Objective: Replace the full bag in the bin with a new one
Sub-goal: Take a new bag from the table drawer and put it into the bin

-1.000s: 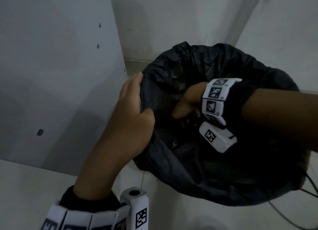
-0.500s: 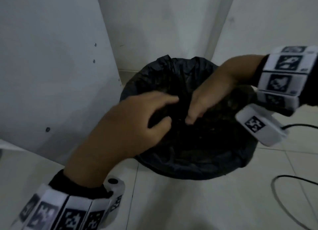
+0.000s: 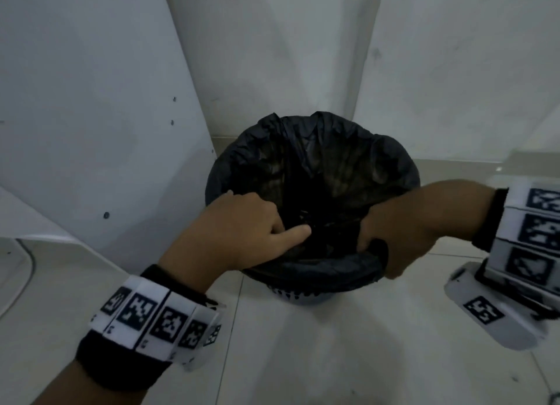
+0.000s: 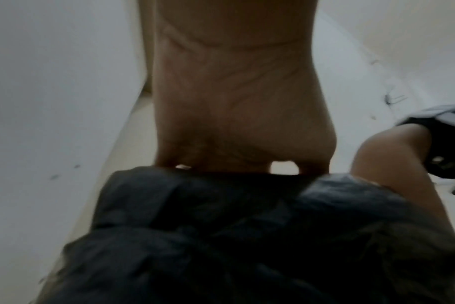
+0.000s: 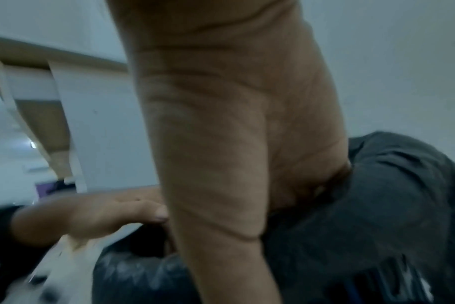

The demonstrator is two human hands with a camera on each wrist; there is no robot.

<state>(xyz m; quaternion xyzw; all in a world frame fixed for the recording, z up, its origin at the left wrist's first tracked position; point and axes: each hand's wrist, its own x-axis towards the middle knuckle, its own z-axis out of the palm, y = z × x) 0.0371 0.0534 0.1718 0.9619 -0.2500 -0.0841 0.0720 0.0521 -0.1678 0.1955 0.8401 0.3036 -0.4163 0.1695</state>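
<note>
A black bin bag lines a round bin that stands on the floor in a corner. Only the bin's pale patterned lower wall shows below the bag's folded edge. My left hand lies over the near left rim, its fingers curled down over the bag's edge and the thumb stretched to the right. My right hand grips a fold of the bag at the near right rim. The fingertips of both hands are hidden by the plastic. The inside of the bag is dark.
A white cabinet panel stands close on the bin's left, and white walls meet in a corner behind it. A cable lies on the floor at the far left. Pale floor tiles stretch in front of the bin.
My right hand came out of the bag's depth; both hands moved from the middle of the opening to the near rim and took hold of the edge. The head view pulled back.
</note>
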